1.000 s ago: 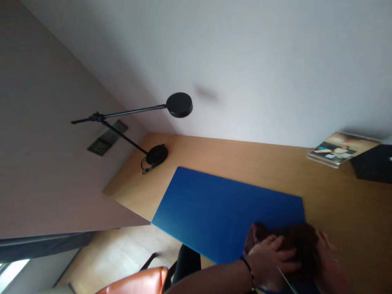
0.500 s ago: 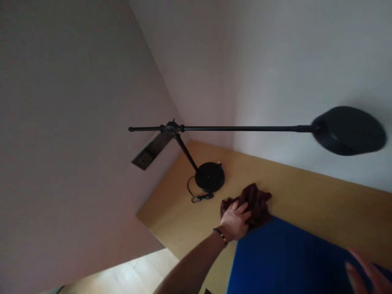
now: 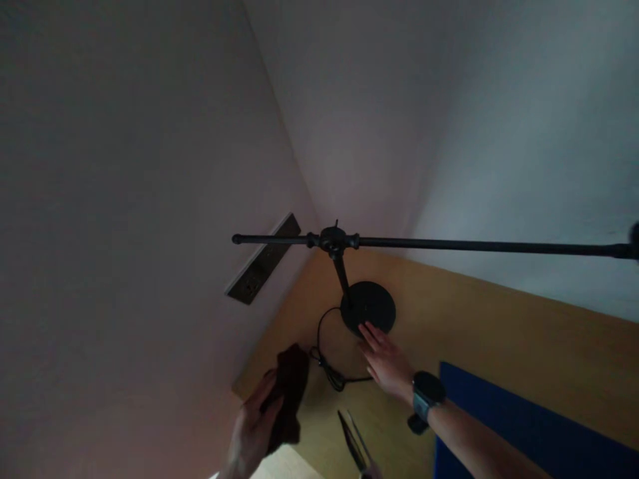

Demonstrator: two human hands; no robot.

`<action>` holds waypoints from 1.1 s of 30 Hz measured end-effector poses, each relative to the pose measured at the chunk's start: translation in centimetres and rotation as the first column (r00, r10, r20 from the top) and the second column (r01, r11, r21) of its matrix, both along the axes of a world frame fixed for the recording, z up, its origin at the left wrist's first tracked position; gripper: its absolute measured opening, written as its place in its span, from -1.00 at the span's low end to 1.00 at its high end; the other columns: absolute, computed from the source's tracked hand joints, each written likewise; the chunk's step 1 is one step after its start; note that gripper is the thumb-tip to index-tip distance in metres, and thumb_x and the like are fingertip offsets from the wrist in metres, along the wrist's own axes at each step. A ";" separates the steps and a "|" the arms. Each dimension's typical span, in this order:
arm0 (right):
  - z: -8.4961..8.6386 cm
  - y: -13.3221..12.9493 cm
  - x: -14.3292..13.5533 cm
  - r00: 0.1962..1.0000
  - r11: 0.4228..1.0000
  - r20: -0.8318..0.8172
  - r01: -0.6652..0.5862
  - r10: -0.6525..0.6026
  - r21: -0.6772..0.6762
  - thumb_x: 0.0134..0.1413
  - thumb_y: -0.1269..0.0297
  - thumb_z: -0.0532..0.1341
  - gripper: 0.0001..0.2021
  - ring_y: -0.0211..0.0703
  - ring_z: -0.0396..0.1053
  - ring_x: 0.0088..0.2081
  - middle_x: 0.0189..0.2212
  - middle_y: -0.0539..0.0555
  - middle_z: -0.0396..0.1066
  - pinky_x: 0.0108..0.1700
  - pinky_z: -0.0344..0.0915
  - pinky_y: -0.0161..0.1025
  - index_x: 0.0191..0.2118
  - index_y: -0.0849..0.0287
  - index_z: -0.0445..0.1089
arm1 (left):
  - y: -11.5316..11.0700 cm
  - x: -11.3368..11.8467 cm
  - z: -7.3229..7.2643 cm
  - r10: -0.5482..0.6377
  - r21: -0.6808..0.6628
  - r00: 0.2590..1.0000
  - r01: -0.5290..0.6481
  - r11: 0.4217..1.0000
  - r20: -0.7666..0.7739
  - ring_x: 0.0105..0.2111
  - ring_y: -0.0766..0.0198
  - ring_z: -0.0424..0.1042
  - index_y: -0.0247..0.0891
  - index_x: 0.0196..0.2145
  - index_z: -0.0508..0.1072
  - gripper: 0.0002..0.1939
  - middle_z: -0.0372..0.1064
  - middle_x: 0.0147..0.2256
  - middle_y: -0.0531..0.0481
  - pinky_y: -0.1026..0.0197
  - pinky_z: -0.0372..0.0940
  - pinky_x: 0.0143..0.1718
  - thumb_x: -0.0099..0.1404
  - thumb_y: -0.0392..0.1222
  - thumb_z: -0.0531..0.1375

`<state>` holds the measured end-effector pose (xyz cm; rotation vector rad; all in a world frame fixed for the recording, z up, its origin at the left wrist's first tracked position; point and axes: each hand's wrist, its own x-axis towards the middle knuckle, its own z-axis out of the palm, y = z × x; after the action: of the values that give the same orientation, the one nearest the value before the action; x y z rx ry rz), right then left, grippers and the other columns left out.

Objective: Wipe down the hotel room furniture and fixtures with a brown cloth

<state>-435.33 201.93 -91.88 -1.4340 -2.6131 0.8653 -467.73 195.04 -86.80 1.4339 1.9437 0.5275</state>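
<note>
A crumpled dark red cloth [image 3: 290,392] is held in my left hand [image 3: 253,422], raised near the desk's left edge. My right hand [image 3: 387,362], with a watch on its wrist, has its fingers spread and the fingertips at the front edge of the round black lamp base [image 3: 372,306]. The lamp's cable [image 3: 333,378] lies bundled on the desk between my hands. From the base the lamp's long black arm [image 3: 474,245] stretches to the right.
The wooden desk [image 3: 449,293] fits into a wall corner. A blue mat [image 3: 509,419] covers its right part. Scissors [image 3: 355,446] lie near the front. A black socket strip [image 3: 264,263] is on the left wall.
My left hand has lifted the cloth off the desk and moved it left. My right hand has come from the lower right to the lamp base. The view has shifted, and the scissors now show.
</note>
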 end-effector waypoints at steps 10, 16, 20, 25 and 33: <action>-2.8 -6.0 3.9 0.960 0.889 0.027 0.247 -0.279 0.386 0.22 0.40 0.00 -0.58 0.09 0.31 0.12 0.10 0.29 0.34 0.03 0.43 -0.03 0.15 0.38 0.29 | 14.6 23.9 -7.0 -0.726 -0.096 0.603 0.744 0.662 -0.330 0.31 -0.28 -0.06 -0.38 0.33 0.04 -0.24 0.06 0.28 -0.35 -0.25 0.03 0.24 0.32 0.10 0.08; -2.2 -2.5 4.6 0.948 0.850 -0.016 0.292 -0.317 0.440 0.29 0.33 -0.02 -0.64 0.00 0.33 0.10 0.06 0.25 0.38 0.06 0.39 -0.08 0.09 0.34 0.32 | 22.6 27.4 -8.8 -0.644 -0.069 0.696 0.660 0.748 -0.317 0.30 -0.25 -0.05 -0.44 0.26 0.18 -0.37 0.11 0.26 -0.36 -0.24 -0.05 0.27 0.38 0.02 -0.01; -3.1 0.2 5.3 0.892 0.792 -0.040 0.420 -0.451 0.442 0.28 0.34 -0.06 -0.67 0.04 0.41 -0.03 -0.07 0.27 0.45 -0.02 0.42 -0.03 -0.04 0.32 0.39 | 17.1 23.6 -8.9 -0.764 0.077 0.599 0.796 0.601 -0.240 0.32 -0.17 -0.09 -0.33 0.28 0.17 -0.40 0.10 0.28 -0.21 -0.13 -0.08 0.32 0.37 -0.02 0.03; -4.1 4.5 4.8 0.939 0.894 0.015 0.323 -0.344 0.310 0.29 0.30 -0.02 -0.55 0.10 0.06 0.28 0.25 0.29 0.13 0.21 0.21 0.07 0.23 0.35 0.19 | 9.8 12.2 -9.6 -0.778 -0.042 0.603 0.785 0.618 -0.177 0.34 -0.05 -0.08 -0.12 0.32 0.11 -0.35 0.08 0.31 -0.02 -0.09 0.01 0.31 0.28 -0.30 0.07; -7.2 4.2 2.6 0.948 0.926 0.158 0.219 -0.276 0.308 0.12 0.26 0.25 -0.30 0.26 -0.22 0.36 0.33 0.44 -0.13 0.24 0.15 0.12 0.31 0.43 0.04 | 20.2 9.0 -7.9 -0.194 -0.017 0.905 0.217 0.976 0.379 0.20 0.20 0.26 -0.25 0.18 0.33 -0.44 0.31 0.18 -0.06 0.01 0.10 0.27 0.23 -0.35 0.01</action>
<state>-432.68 206.17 -99.04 -1.7891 -2.4730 0.3130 -458.74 215.26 -94.69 1.3651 1.4752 0.5924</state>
